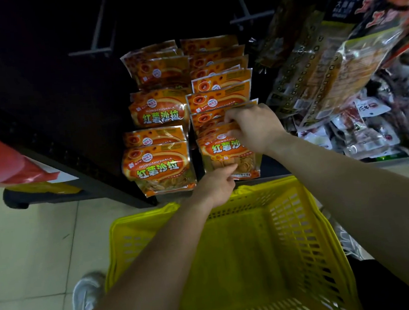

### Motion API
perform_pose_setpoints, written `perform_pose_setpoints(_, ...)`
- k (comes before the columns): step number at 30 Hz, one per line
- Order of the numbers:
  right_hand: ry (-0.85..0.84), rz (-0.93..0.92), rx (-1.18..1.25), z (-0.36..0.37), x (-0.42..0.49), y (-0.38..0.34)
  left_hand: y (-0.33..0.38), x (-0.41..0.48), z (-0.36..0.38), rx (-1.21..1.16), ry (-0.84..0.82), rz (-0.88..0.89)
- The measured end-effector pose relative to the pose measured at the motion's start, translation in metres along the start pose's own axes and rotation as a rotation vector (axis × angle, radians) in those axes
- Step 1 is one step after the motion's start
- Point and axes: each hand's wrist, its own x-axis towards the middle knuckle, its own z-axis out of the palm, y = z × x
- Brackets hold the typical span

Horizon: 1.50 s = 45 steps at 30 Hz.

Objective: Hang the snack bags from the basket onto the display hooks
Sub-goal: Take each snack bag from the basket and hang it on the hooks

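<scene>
In the middle of the picture, the right hand [250,126] curls its fingers round the top of a shiny orange plastic snack bag [225,153]. Just below, the left hand [219,183] pinches the bag's bottom edge. I think this bag is being hung now. Next its top hole must slide onto a hook, which is hidden. The yellow plastic basket [299,220] at the bottom looks empty.

Pale floor tiles [34,246] lie below, and a grey-white sneaker [87,296] stands on them at lower left. A glossy red packet [8,160] juts in from the left edge. At right, clear packets of yellow-brown snacks [314,72] hang above a heap of mixed small packets [368,132].
</scene>
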Motion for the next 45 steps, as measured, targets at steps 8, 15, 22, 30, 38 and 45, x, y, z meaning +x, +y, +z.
perform_pose_setpoints(8,0.018,0.023,-0.040,-0.001,-0.019,0.004,0.002,-0.003,-0.011,-0.003,-0.083,-0.023)
perform_pose_setpoints(15,0.127,0.115,-0.122,-0.015,-0.035,0.003,0.007,-0.029,-0.037,-0.019,0.084,0.039)
perform_pose_setpoints(22,0.169,0.388,0.181,0.001,-0.060,0.010,0.029,-0.038,-0.044,0.090,0.491,0.168)
perform_pose_setpoints(30,0.064,0.638,0.571,0.037,-0.062,0.013,0.043,-0.014,-0.072,0.157,0.574,0.099)
perform_pose_setpoints(38,0.086,0.678,0.686,0.055,-0.040,0.003,0.050,0.020,-0.069,0.064,0.465,0.010)
perform_pose_setpoints(45,0.043,0.680,0.631,0.050,-0.037,0.010,0.053,0.015,-0.075,0.049,0.445,0.063)
